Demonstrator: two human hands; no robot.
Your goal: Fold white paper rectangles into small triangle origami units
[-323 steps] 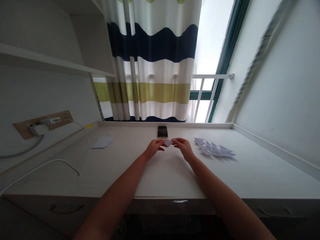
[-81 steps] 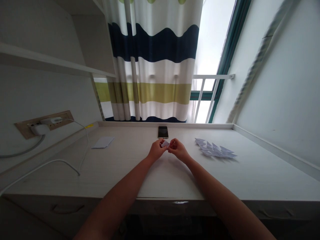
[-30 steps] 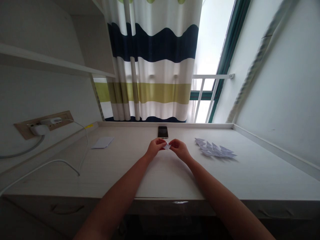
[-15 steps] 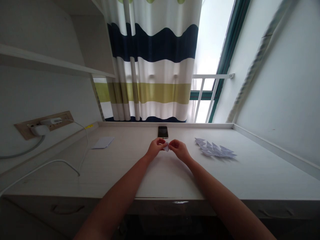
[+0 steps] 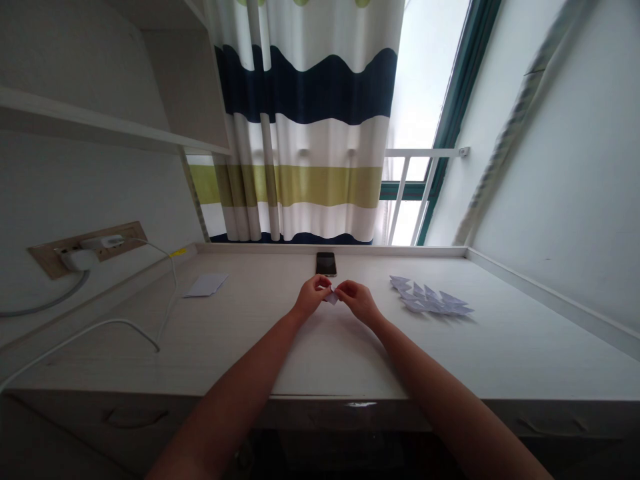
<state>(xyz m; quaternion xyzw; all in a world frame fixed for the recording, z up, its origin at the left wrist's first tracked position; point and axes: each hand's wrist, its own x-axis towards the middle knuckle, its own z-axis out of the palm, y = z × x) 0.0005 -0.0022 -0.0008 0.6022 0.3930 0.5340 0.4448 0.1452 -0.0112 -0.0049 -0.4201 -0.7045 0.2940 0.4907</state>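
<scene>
The left hand (image 5: 311,297) and right hand (image 5: 357,297) press their fingers together on a small folded white paper piece (image 5: 331,299), holding it steady between them. Folded white paper triangles (image 5: 427,297) lie right of the fingers, and a black smartphone (image 5: 326,265) lies ahead.

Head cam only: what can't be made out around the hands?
Folded paper piece: head view, mostly hidden by the left hand and right hand; folds too small to read.
Paper triangles: head view, overlapping, too small to count.
Elbows: cut off by the head view's bottom edge.
</scene>
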